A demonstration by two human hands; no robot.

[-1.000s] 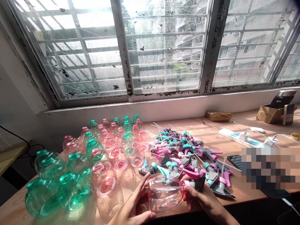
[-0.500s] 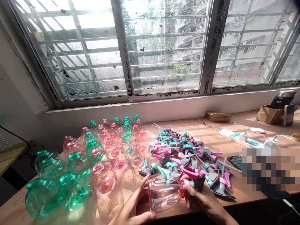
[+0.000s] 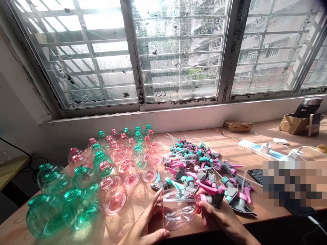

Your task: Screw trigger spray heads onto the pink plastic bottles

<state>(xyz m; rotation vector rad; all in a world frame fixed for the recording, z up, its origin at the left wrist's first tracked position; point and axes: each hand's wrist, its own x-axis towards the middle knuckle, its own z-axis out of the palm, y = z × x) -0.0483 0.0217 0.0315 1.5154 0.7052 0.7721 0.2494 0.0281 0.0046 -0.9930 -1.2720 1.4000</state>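
A clear pink-tinted spray bottle [image 3: 178, 211] lies on its side above the table's front edge, its neck pointing right. My left hand [image 3: 145, 221] is closed around its base end, thumb below and fingers behind. At the neck, my right hand [image 3: 217, 216] pinches the pink collar of a grey and pink trigger sprayer [image 3: 203, 198]. The sprayer's tube shows inside the bottle. How far the collar sits on the neck threads I cannot tell, as my fingers cover part of it. Just beyond the bottle lies a pile of loose trigger sprayers [image 3: 196, 160].
Several green bottles [image 3: 44, 217] and pink bottles [image 3: 113, 200] stand upright without sprayers on the left. On the right are a white power strip [image 3: 249, 147] with plugs, a phone [image 3: 255, 176] and a blurred-out patch. A brown packet [image 3: 238, 126] lies near the window wall.
Almost nothing differs. Both hands keep the same hold on the bottle and sprayer, and the view has shifted very slightly.
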